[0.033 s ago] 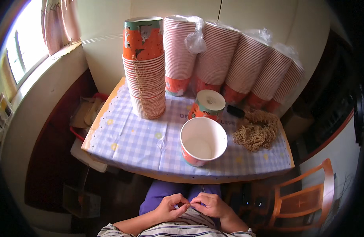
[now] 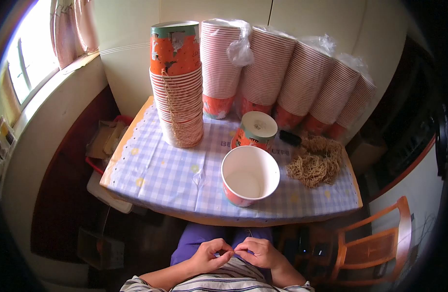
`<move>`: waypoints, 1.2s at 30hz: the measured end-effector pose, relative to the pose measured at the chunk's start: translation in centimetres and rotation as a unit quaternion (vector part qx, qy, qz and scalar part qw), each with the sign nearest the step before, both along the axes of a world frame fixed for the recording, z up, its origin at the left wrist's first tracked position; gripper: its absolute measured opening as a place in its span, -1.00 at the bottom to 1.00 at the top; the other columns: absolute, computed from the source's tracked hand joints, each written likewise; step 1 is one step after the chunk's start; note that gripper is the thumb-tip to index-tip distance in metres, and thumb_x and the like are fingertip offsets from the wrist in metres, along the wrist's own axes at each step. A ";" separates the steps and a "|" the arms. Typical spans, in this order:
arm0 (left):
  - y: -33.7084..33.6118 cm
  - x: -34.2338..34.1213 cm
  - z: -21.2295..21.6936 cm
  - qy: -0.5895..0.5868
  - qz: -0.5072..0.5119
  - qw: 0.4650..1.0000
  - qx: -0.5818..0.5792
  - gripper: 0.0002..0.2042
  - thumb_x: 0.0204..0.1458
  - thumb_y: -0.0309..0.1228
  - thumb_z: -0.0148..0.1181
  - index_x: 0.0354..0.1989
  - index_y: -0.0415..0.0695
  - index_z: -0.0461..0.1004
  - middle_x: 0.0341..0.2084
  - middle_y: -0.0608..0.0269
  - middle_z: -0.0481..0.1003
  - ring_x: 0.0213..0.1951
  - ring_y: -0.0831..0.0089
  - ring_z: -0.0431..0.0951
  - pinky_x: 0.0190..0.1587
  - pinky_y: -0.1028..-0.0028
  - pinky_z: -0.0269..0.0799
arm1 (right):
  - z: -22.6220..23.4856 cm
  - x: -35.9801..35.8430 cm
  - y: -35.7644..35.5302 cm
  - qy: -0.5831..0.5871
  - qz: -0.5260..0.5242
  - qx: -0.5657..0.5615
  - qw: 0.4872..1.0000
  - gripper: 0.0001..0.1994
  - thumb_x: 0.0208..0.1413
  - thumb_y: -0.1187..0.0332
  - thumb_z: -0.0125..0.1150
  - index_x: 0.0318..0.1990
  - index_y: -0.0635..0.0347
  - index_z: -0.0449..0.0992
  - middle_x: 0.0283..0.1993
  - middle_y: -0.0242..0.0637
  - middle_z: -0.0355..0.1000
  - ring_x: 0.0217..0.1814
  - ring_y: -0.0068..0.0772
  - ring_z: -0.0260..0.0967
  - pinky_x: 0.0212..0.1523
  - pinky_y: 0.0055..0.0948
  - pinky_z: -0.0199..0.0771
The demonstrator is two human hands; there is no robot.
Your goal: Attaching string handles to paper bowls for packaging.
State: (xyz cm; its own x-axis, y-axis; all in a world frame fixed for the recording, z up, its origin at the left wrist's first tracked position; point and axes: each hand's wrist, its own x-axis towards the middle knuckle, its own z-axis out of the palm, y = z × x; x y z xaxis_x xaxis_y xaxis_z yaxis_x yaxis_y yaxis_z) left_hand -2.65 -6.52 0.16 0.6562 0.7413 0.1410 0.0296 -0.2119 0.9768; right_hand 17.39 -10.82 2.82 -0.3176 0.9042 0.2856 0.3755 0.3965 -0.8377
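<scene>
Low over my lap, my left hand (image 2: 214,254) and my right hand (image 2: 255,251) meet, thumbs and fingertips pinched together. Whatever they pinch is too small to make out; a thin strand seems to rise just behind the right fingers. Beyond them, near the table's front edge, stands an upright open paper bucket (image 2: 249,173), white inside and orange and green outside. Behind it another paper bucket (image 2: 255,131) sits upside down. To their right lies a tangled heap of brown twine cords (image 2: 316,163), with a black object (image 2: 290,137) beside it.
A tall stack of nested buckets (image 2: 177,97), with cords hanging down its side, stands at the left of the checked-cloth table (image 2: 180,170). Several plastic-wrapped bucket stacks (image 2: 265,63) line the back. A wooden chair (image 2: 372,243) is at right, a red basket (image 2: 95,164) at left.
</scene>
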 end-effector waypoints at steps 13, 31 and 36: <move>5.9 3.7 2.8 -0.030 -0.021 0.984 0.174 -0.88 -0.14 -0.58 0.24 -0.38 -0.23 0.49 -0.52 0.14 0.43 -0.47 0.26 0.46 -0.42 0.41 0.40 | 2.2 2.5 4.4 0.025 -0.064 0.053 0.996 -0.91 -0.05 0.56 0.25 -0.37 0.24 0.47 -0.43 -0.25 0.38 -0.46 -0.34 0.38 -0.43 -0.49 0.38; 10.4 4.1 7.1 -0.032 0.022 0.952 0.302 -0.84 -0.24 -0.60 0.25 -0.42 -0.16 0.49 -0.56 0.29 0.43 -0.52 0.38 0.44 -0.44 0.47 0.32 | 7.1 3.7 9.3 -0.041 0.002 0.117 0.992 -0.84 -0.10 0.56 0.26 -0.33 0.23 0.44 -0.43 -0.25 0.33 -0.44 -0.22 0.39 -0.45 -0.37 0.41; 12.1 3.4 7.6 0.018 0.039 0.912 0.408 -0.83 -0.25 -0.56 0.30 -0.43 -0.15 0.48 -0.52 0.32 0.42 -0.51 0.42 0.41 -0.44 0.48 0.30 | 7.6 3.5 12.2 -0.025 0.034 0.088 0.995 -0.86 -0.11 0.60 0.25 -0.37 0.23 0.45 -0.45 -0.24 0.36 -0.45 -0.23 0.38 -0.44 -0.38 0.38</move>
